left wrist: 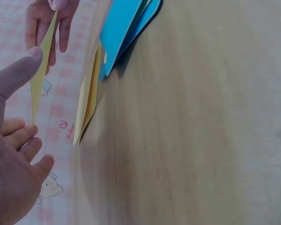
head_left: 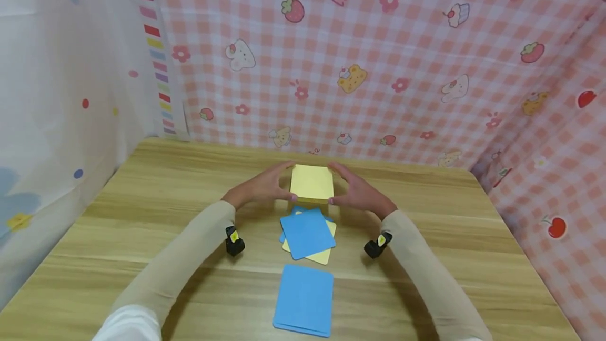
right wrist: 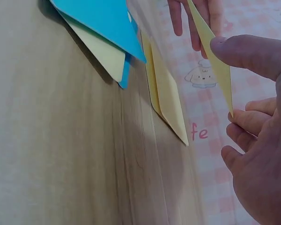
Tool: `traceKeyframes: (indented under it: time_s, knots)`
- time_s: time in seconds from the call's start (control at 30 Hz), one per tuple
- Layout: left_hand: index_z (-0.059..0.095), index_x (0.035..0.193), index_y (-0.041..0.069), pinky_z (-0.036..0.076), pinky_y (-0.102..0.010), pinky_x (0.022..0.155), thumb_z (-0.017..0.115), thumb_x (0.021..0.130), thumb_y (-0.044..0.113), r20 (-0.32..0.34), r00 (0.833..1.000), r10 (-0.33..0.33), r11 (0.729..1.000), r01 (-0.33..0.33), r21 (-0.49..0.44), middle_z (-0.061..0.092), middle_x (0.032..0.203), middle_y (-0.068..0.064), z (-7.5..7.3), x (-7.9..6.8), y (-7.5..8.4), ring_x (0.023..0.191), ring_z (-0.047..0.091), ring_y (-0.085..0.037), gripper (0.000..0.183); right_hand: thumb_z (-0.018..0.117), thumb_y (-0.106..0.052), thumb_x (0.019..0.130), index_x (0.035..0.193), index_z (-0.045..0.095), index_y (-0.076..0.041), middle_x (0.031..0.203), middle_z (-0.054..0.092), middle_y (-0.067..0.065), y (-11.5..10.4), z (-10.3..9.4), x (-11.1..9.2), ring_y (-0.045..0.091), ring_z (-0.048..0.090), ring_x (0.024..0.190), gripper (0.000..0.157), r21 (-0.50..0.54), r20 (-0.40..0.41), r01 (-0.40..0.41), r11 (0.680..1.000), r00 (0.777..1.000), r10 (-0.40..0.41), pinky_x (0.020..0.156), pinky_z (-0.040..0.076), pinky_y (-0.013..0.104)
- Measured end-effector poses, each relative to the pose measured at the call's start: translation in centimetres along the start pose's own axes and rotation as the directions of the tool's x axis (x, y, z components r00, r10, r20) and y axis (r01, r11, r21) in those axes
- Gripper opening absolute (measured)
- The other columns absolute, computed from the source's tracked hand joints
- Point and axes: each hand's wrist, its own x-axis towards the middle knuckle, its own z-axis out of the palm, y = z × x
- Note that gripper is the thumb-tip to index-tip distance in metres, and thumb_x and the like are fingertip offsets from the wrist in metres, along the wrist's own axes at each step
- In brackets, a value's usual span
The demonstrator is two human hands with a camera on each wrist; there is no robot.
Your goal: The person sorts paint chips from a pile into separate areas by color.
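Between my two hands is a yellow square card [head_left: 311,180], held level near the back of the table. My left hand [head_left: 265,184] pinches its left side, thumb at the near corner and fingers at the far one. The right hand [head_left: 361,191] pinches the right side the same way. Seen edge-on in the left wrist view, the card [left wrist: 43,70] bows slightly and is raised over a small pile of yellow cards [left wrist: 88,101]. The right wrist view also shows a gap between the card [right wrist: 216,63] and that pile [right wrist: 165,96].
Just nearer than the hands lies a loose, fanned pile of cards [head_left: 307,233], blue and yellow, a blue one on top. A neater blue card stack [head_left: 304,299] lies closer to me. Patterned cloth [head_left: 322,93] hangs behind the wooden table [head_left: 189,172].
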Motion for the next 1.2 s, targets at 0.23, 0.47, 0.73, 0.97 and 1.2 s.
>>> traceKeyframes:
  time_s: [0.23,0.47,0.73,0.97,1.2]
  knots:
    - [0.018,0.161,0.004,0.022,-0.053,0.121,0.081,0.087,0.035,0.007,1.000,-0.019,1.000,0.019,0.014,0.021,0.166,-0.016,-0.7,1.1,-0.3,0.152,0.019,-0.035,0.102,0.079,-0.027,0.087,0.161,0.021,-0.007,0.164,0.026,0.016,0.7,-0.3,1.1,0.038,0.022,0.151,0.096,-0.002,0.005,-0.011,1.000,1.000,0.011,0.120,0.022,0.058]
    - [0.019,0.161,0.006,0.022,-0.053,0.122,0.083,0.086,0.033,0.016,0.999,-0.035,0.999,0.035,-0.017,0.020,0.166,-0.017,-0.9,2.0,-0.8,0.152,0.019,-0.036,0.102,0.080,-0.023,0.086,0.161,0.021,-0.006,0.165,0.024,0.016,1.3,-0.4,1.9,0.037,0.020,0.152,0.097,0.005,0.008,-0.033,0.999,0.999,0.033,0.121,0.019,0.057]
    - [0.018,0.161,0.004,0.019,-0.051,0.123,0.082,0.087,0.030,0.035,0.999,-0.038,0.999,0.039,-0.018,0.019,0.167,-0.017,-0.5,2.4,-1.5,0.153,0.017,-0.035,0.101,0.079,-0.019,0.086,0.161,0.020,-0.004,0.165,0.023,0.016,2.3,0.2,2.5,0.036,0.017,0.153,0.096,0.007,0.026,-0.066,0.998,0.997,0.066,0.122,0.018,0.056]
    - [0.025,0.160,0.005,0.017,-0.049,0.123,0.083,0.087,0.026,0.054,0.998,-0.014,1.000,0.013,0.005,0.024,0.165,-0.014,-0.3,2.6,-1.8,0.153,0.019,-0.032,0.095,0.079,-0.016,0.085,0.160,0.023,-0.005,0.166,0.024,0.015,2.5,0.7,2.9,0.033,0.016,0.153,0.095,-0.012,0.034,-0.098,0.995,0.995,0.098,0.123,0.016,0.053]
    - [0.028,0.159,0.008,0.016,-0.047,0.124,0.084,0.085,0.024,0.079,0.997,0.007,0.997,-0.013,0.071,0.033,0.162,-0.011,0.0,3.1,-2.2,0.151,0.026,-0.030,0.095,0.078,-0.014,0.086,0.161,0.021,-0.004,0.166,0.021,0.018,3.0,1.2,3.0,0.034,0.015,0.153,0.095,-0.039,0.055,-0.109,0.993,0.992,0.112,0.123,0.015,0.052]
